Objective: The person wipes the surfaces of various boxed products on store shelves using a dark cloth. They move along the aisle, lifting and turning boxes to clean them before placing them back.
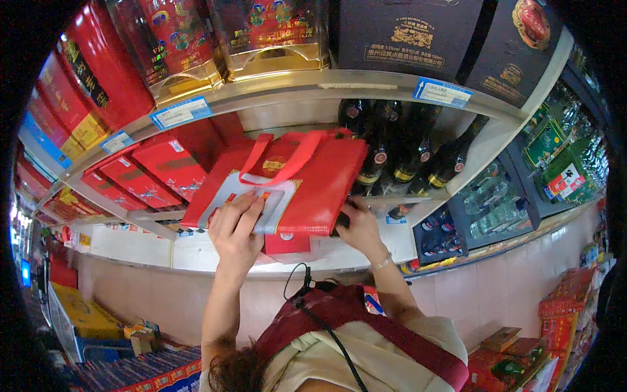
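Note:
A red gift bag [318,188] with red strap handles and a pale front panel is tilted before me, its handles towards the shelf. My left hand [237,228] grips its lower front, fingertips spread over the panel. Beside the bag's lower right corner is my right hand [360,225], its fingers curled and partly hidden next to something dark. Whether those fingers hold the bag or the dark thing is unclear. Just beyond, several dark wine bottles [409,161] stand on the shelf. Under the bag a red box [288,243] shows on the lower white ledge.
Red boxes [166,159] line the shelf to the left. Overhead, a shelf edge [294,90] with price tags carries large liquor boxes [397,39]. Clear glass bottles [494,201] fill a dark rack at right. Stacked cartons [563,313] stand behind on the right. A black cable [333,333] hangs down my front.

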Demonstrator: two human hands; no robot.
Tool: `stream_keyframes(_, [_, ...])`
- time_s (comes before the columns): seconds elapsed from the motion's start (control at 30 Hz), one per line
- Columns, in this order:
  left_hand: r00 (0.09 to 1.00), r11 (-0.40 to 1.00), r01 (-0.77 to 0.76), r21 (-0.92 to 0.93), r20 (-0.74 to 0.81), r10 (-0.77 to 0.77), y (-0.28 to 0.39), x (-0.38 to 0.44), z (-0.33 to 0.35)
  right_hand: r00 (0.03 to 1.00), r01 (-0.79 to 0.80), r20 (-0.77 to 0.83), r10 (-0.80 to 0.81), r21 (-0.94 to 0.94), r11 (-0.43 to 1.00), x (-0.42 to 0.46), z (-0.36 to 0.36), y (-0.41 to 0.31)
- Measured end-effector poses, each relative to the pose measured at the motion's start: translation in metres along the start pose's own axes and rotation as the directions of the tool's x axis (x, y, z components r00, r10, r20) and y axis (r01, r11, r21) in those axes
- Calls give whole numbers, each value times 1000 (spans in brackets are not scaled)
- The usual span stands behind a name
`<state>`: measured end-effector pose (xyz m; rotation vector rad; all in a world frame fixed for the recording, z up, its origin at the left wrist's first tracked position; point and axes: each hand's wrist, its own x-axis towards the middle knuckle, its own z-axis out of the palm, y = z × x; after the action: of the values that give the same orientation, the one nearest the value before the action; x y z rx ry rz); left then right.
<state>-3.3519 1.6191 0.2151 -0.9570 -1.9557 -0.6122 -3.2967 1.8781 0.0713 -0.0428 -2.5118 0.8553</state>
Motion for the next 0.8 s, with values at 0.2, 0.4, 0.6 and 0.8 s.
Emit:
stream_keyframes(0.2, [978,994,-39,99,207,18,-26,43,76,976,-218,72,208,197,956,-68,-30,50])
stream_keyframes(0.4, [867,945,-87,316,491,-85,-73,104,147,934,-351,83,348,25,936,-104,-27,79])
stream_keyframes(0.6, [950,962,-100,255,313,16,-130,155,181,898,-431,-14,440,180,884,-113,-36,92])
stream_keyframes(0.8, [946,964,-70,258,324,-18,-157,171,215,891,-439,-42,452,174,881,-112,-41,94])
